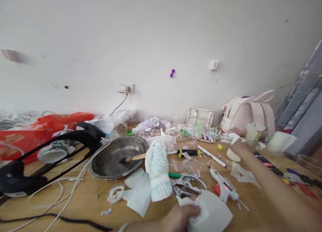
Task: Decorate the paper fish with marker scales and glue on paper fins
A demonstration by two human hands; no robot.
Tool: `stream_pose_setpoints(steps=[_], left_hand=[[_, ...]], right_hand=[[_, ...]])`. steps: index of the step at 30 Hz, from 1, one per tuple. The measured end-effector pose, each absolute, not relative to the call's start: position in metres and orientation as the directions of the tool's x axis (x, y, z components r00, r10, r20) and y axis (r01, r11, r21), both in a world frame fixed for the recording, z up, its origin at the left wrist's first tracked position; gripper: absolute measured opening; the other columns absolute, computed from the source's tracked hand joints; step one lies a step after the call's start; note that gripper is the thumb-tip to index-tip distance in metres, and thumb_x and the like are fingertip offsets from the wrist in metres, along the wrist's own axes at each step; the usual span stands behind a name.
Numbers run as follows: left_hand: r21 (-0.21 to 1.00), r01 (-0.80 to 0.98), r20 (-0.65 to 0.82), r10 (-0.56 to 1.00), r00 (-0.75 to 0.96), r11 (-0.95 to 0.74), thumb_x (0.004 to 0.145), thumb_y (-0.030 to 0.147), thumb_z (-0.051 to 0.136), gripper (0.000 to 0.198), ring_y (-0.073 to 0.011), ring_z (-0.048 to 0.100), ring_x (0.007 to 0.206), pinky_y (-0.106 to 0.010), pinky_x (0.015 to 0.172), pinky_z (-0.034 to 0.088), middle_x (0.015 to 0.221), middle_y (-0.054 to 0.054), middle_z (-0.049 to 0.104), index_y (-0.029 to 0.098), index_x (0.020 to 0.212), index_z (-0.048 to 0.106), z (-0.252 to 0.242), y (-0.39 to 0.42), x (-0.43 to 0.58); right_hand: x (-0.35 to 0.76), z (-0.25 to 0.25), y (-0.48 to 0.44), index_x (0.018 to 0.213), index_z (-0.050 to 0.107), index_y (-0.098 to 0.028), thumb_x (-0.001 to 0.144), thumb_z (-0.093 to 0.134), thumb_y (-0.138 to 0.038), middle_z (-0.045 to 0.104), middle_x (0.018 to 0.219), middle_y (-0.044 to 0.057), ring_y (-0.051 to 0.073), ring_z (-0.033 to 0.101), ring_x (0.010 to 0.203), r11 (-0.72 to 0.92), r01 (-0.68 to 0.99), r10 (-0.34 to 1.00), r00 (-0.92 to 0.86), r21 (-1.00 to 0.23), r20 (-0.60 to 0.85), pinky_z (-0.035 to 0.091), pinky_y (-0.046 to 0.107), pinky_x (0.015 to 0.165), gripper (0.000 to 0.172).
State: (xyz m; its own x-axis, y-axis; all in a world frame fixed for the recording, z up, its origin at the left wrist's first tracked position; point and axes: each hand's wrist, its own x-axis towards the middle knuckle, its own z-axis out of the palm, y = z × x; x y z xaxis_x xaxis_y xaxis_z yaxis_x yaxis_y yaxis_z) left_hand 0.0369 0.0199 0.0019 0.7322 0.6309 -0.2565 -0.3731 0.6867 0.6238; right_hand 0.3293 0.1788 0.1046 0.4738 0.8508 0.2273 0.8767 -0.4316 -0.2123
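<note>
My left hand (181,214) is closed on a cup-shaped piece of white paper (212,212) at the bottom, thumb across its side. My right hand (238,147) reaches across the table to a crumpled white paper scrap (234,137). Its fingers look drawn together there, though what they hold is unclear. Just below that hand lies a white roll-like piece (233,155). Between the hands lies a white hot glue gun (223,185) with a lit red light. Beside my left hand are grey-handled scissors (186,186) and a white paper fish form (158,168) with drawn coloured scales.
A metal bowl (113,161) with a wooden-handled brush (134,157) stands left of centre. A black frame-like device (83,136) and white cables (72,191) lie at left. Behind are more scaled paper forms (150,124), a pink backpack (243,114), a screwdriver (188,153) and a marker (211,156).
</note>
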Motion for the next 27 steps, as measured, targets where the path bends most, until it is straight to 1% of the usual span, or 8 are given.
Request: stream_pose_setpoints(steps=[3, 6, 9, 12, 15, 18, 23, 27], left_hand=[[0.693, -0.371, -0.229, 0.676, 0.700, 0.619, 0.049, 0.022, 0.061, 0.034, -0.0204, 0.056, 0.076, -0.032, 0.074, 0.039, 0.075, -0.001, 0.063, 0.019, 0.082, 0.067, 0.004, 0.019, 0.036], [0.803, -0.296, -0.176, 0.680, 0.712, 0.518, 0.044, 0.018, 0.054, 0.024, -0.0156, 0.048, 0.067, -0.027, 0.067, 0.033, 0.065, 0.000, 0.057, 0.016, 0.065, 0.065, 0.004, 0.019, 0.034], [0.870, -0.189, -0.193, 0.669, 0.718, 0.455, 0.042, 0.017, 0.052, 0.020, -0.0120, 0.041, 0.059, -0.025, 0.060, 0.028, 0.059, 0.003, 0.051, 0.017, 0.060, 0.061, 0.004, 0.020, 0.033], [0.919, -0.077, -0.216, 0.654, 0.725, 0.388, 0.042, 0.017, 0.047, 0.021, -0.0105, 0.035, 0.053, -0.025, 0.055, 0.023, 0.052, 0.005, 0.046, 0.018, 0.059, 0.060, 0.008, 0.021, 0.031], [0.940, 0.014, -0.241, 0.632, 0.736, 0.342, 0.041, 0.018, 0.043, 0.022, -0.0104, 0.033, 0.049, -0.025, 0.051, 0.019, 0.048, 0.004, 0.045, 0.019, 0.057, 0.059, 0.014, 0.022, 0.031], [0.938, 0.057, -0.269, 0.620, 0.737, 0.341, 0.040, 0.018, 0.042, 0.023, -0.0104, 0.035, 0.049, -0.024, 0.049, 0.019, 0.050, 0.004, 0.047, 0.018, 0.057, 0.058, 0.018, 0.021, 0.030], [0.936, 0.051, -0.276, 0.636, 0.721, 0.349, 0.041, 0.017, 0.043, 0.021, -0.0106, 0.039, 0.053, -0.023, 0.053, 0.026, 0.053, 0.003, 0.050, 0.017, 0.056, 0.057, 0.025, 0.020, 0.029], [0.931, 0.070, -0.303, 0.647, 0.700, 0.359, 0.041, 0.018, 0.043, 0.021, -0.0111, 0.038, 0.054, -0.023, 0.053, 0.025, 0.052, 0.004, 0.048, 0.018, 0.057, 0.057, 0.030, 0.018, 0.028]], right_hand=[[0.323, 0.097, 0.181, 0.124, 0.051, -0.014, 0.092, 0.051, -0.048, 0.052, 0.129, 0.016, 0.030, 0.051, 0.118, -0.609, 0.784, 0.770, 0.621, -0.120, 0.148, 0.039, 0.053, 0.098, 0.048], [0.314, 0.098, 0.186, 0.130, 0.047, -0.014, 0.092, 0.050, -0.046, 0.045, 0.138, 0.016, 0.031, 0.044, 0.125, -0.578, 0.815, 0.803, 0.577, -0.040, 0.147, 0.035, 0.052, 0.102, 0.049], [0.297, 0.104, 0.189, 0.128, 0.048, -0.014, 0.093, 0.051, -0.039, 0.046, 0.136, 0.014, 0.030, 0.045, 0.123, -0.386, 0.922, 0.917, 0.380, 0.023, 0.122, 0.036, 0.051, 0.100, 0.043], [0.269, 0.110, 0.191, 0.113, 0.059, -0.015, 0.093, 0.053, -0.031, 0.056, 0.125, 0.010, 0.023, 0.054, 0.112, -0.020, 0.999, 1.000, 0.019, 0.033, 0.019, 0.042, 0.044, 0.095, 0.027], [0.232, 0.114, 0.189, 0.098, 0.064, -0.015, 0.091, 0.057, -0.031, 0.064, 0.110, 0.006, 0.021, 0.058, 0.104, 0.289, 0.957, 0.954, -0.288, -0.001, -0.086, 0.043, 0.042, 0.093, 0.019], [0.197, 0.117, 0.179, 0.095, 0.066, -0.016, 0.080, 0.068, -0.042, 0.068, 0.099, 0.004, 0.022, 0.061, 0.096, 0.490, 0.870, 0.846, -0.489, -0.053, -0.212, 0.040, 0.042, 0.093, 0.030], [0.169, 0.123, 0.157, 0.106, 0.068, -0.019, 0.057, 0.084, -0.036, 0.071, 0.098, 0.004, 0.027, 0.062, 0.094, 0.586, 0.805, 0.738, -0.575, -0.086, -0.352, 0.042, 0.034, 0.084, 0.054], [0.175, 0.120, 0.160, 0.089, 0.068, -0.016, 0.069, 0.077, -0.023, 0.069, 0.088, 0.003, 0.021, 0.062, 0.086, 0.540, 0.840, 0.787, -0.525, -0.048, -0.325, 0.045, 0.036, 0.080, 0.023]])
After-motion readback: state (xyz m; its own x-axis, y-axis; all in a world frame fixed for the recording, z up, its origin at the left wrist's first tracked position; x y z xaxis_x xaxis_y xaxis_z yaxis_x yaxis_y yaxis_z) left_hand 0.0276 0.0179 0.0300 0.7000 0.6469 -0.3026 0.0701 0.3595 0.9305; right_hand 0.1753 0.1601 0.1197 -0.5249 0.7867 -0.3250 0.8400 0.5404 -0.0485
